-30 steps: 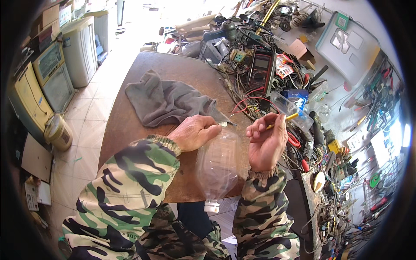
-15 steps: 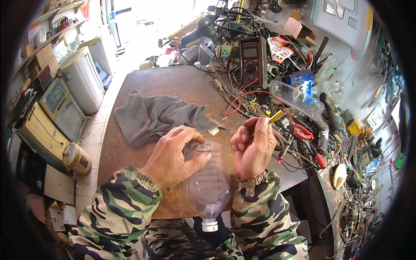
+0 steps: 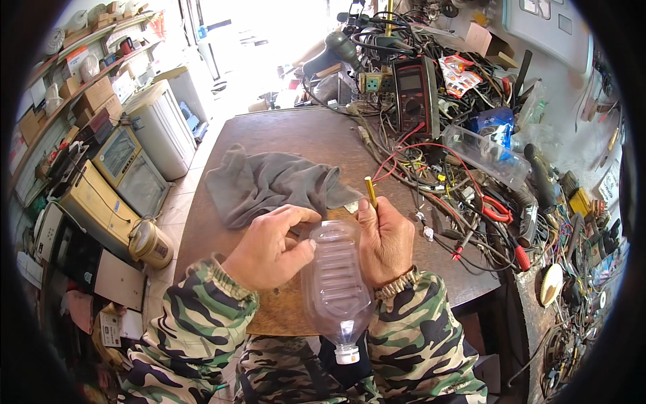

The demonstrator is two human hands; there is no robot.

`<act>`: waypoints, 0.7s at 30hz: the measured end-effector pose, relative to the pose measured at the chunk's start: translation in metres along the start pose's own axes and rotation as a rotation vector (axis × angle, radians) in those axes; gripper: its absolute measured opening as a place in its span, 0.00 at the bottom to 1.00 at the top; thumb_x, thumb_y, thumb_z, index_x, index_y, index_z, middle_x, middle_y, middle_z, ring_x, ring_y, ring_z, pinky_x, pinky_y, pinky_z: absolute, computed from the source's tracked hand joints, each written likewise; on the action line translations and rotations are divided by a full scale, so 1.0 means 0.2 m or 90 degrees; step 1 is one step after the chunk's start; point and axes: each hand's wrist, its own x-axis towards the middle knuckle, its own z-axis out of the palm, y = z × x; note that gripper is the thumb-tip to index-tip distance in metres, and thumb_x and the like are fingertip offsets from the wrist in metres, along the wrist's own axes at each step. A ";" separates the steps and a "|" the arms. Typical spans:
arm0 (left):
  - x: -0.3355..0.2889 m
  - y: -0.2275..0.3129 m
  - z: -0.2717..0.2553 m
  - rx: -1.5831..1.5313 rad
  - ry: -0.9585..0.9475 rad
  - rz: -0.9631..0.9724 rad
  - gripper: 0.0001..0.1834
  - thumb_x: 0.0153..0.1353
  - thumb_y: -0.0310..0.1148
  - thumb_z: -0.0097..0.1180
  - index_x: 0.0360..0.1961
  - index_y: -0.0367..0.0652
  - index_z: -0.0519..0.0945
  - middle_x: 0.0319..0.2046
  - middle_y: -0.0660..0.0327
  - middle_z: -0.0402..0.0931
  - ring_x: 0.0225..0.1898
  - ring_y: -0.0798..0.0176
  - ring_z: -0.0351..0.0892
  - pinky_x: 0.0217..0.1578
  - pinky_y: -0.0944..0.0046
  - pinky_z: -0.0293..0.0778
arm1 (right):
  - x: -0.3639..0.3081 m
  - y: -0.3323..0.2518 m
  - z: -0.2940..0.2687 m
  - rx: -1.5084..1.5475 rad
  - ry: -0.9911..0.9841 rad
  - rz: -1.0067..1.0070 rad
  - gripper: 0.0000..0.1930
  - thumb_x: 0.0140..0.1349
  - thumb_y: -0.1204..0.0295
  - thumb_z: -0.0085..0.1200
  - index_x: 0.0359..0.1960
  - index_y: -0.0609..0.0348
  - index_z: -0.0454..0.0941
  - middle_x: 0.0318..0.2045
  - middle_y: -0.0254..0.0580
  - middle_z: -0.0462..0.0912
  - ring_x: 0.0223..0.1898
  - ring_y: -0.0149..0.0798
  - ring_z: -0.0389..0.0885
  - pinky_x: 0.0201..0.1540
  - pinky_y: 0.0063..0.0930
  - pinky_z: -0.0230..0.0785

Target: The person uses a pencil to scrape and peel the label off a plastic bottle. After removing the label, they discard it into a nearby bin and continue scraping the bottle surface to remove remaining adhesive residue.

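A clear, ribbed plastic bottle (image 3: 336,273) with a white cap (image 3: 347,354) lies across the near table edge, its cap towards me. My left hand (image 3: 274,246) curls around the left side of the bottle near its base, thumb resting over the plastic. On the bottle's other side, my right hand (image 3: 388,242) is closed around a slim yellow stick-like tool (image 3: 371,191) that points up and away. The lower part of that tool is hidden in my fist, so its exact kind does not show. A crumpled grey cloth (image 3: 269,182) lies just beyond my left hand.
Tangled cables, a multimeter (image 3: 415,97), red-handled pliers (image 3: 496,209) and a clear plastic tray (image 3: 486,156) crowd the right side of the brown table (image 3: 282,124). A lidded bucket (image 3: 151,244) and old appliances (image 3: 161,128) stand on the left, under loaded shelves.
My right hand has turned and come down beside the bottle; the yellow tool now points upward instead of to the right. My left hand stays at the bottle. The whole view has shifted slightly.
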 end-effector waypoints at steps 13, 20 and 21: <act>0.09 -0.23 -0.07 -0.268 -0.257 -0.055 0.31 0.67 0.29 0.56 0.70 0.27 0.71 0.63 0.53 0.78 0.63 0.62 0.75 0.67 0.59 0.69 | 0.02 -0.01 -0.03 -0.003 -0.098 0.076 0.17 0.74 0.60 0.61 0.36 0.65 0.80 0.23 0.50 0.82 0.25 0.46 0.81 0.33 0.40 0.72; 0.07 -0.23 -0.10 -0.265 -0.260 -0.065 0.32 0.67 0.32 0.60 0.69 0.26 0.72 0.62 0.53 0.78 0.63 0.62 0.75 0.68 0.60 0.68 | 0.01 -0.01 -0.01 0.003 -0.109 0.057 0.17 0.74 0.60 0.61 0.36 0.66 0.80 0.22 0.47 0.80 0.24 0.40 0.78 0.32 0.38 0.71; 0.09 -0.25 -0.08 -0.278 -0.266 -0.055 0.33 0.67 0.32 0.61 0.69 0.26 0.72 0.62 0.53 0.78 0.63 0.62 0.75 0.68 0.60 0.68 | 0.01 0.00 -0.01 -0.003 -0.107 0.061 0.17 0.74 0.61 0.61 0.36 0.66 0.80 0.22 0.47 0.80 0.24 0.40 0.77 0.32 0.38 0.71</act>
